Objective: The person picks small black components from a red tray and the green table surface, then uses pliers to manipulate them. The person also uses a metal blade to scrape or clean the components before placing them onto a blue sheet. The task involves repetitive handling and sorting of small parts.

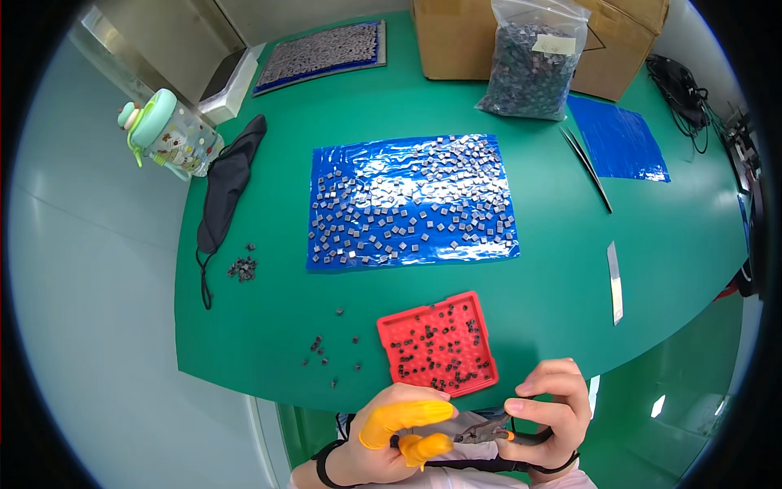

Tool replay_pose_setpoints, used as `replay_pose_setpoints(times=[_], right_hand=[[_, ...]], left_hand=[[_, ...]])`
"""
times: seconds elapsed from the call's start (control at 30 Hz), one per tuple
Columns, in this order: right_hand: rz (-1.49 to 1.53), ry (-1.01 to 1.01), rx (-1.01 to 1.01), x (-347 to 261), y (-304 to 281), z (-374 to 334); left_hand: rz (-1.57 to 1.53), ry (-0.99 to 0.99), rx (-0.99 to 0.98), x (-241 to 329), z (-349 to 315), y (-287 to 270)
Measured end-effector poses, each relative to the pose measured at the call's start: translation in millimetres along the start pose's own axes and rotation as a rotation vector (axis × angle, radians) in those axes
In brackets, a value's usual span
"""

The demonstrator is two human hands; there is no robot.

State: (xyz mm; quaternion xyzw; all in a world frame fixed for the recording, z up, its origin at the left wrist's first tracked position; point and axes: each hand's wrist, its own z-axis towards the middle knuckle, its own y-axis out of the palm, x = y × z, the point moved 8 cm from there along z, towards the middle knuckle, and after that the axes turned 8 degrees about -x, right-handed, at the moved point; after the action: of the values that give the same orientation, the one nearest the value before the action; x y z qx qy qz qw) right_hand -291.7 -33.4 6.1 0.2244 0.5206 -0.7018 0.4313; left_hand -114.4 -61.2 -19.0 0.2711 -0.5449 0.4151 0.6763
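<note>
My right hand (pixel 558 407) grips a pair of small pliers (pixel 489 432) with dark and orange handles, just past the table's near edge. Their jaws point left, toward my left hand (pixel 387 436). Yellow finger covers sit on that hand's thumb and forefinger. The left fingers are curled, and whatever they hold is too small or hidden to make out. Right above both hands lies a red tray (pixel 384 330) with many small dark parts scattered in it. Several loose dark parts (pixel 318 344) rest on the green table to the tray's left.
A blue sheet (pixel 326 159) covered in small square metal pieces lies mid-table. Tweezers (pixel 588 169), a blade (pixel 614 281) and another blue sheet (pixel 623 143) are on the right. A filled plastic bag (pixel 529 73) and carton (pixel 448 41) stand behind. At left are a bottle (pixel 183 143) and black mask (pixel 228 187).
</note>
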Motion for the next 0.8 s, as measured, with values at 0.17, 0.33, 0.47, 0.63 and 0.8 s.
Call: replay_pose_setpoints(times=[0.17, 0.33, 0.47, 0.63, 0.8], right_hand=[[-0.008, -0.026, -0.047, -2, 3, 1], [-0.016, -0.041, -0.076, -3, 6, 0], [-0.053, -0.054, -0.071, -5, 7, 0], [-0.053, -0.062, -0.065, -5, 7, 0], [-0.044, -0.066, -0.059, -6, 6, -1]], left_hand=[[0.024, 0.1, -0.02, 1, 0, 7], [0.041, 0.173, -0.021, 5, -1, 4], [0.133, 0.277, 0.068, 18, 1, 2], [0.033, 0.206, 0.059, 12, -2, 2], [0.098, 0.181, 0.036, 17, 1, 2]])
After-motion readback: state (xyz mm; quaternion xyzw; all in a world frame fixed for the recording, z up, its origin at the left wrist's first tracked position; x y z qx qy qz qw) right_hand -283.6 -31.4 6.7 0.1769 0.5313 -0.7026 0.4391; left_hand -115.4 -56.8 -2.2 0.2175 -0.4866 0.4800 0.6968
